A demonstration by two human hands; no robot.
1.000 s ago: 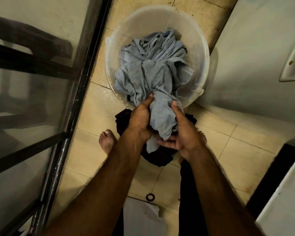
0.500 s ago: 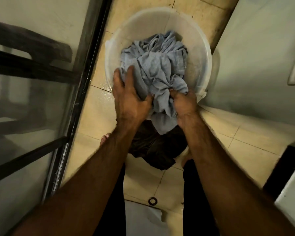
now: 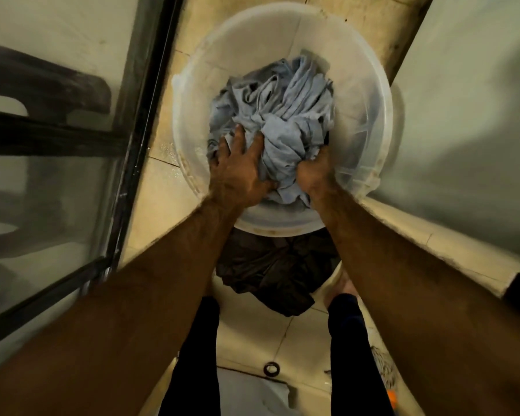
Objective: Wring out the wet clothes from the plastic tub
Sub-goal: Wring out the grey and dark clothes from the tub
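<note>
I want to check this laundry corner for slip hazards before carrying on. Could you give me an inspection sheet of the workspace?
Surface: tiled floor, glistening as if wet to the left of the tub.
Job's things: translucent plastic tub on the floor, holding bunched grey-blue clothes.
Clutter: dark garment on the floor at the tub's near side; black ring; mop strands.
Hands: left hand presses on the clothes with fingers spread; right hand grips a fold.
Cables: nothing seen.
Surroundings: glass door on the left, pale wall on the right.
</note>
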